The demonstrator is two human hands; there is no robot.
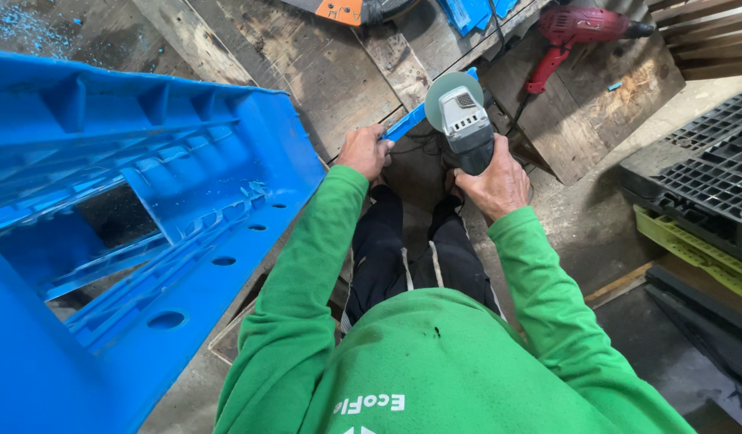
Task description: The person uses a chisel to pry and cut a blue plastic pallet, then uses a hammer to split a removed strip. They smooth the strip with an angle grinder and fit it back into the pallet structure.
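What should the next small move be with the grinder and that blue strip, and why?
Probably lower the angle grinder so its disc meets the blue plastic strip. The right hand grips the grinder's body, with the disc right at the strip's far end. The left hand pins the strip's near end, close to the disc, so keeping those fingers back seems wise.

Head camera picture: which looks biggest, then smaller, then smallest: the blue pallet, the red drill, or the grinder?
1. Blue pallet, biggest by far, though it is also nearest the camera.
2. Grinder, in the right hand.
3. Red drill, which looks about the same as the grinder and lies farther away, so that order is unsure.
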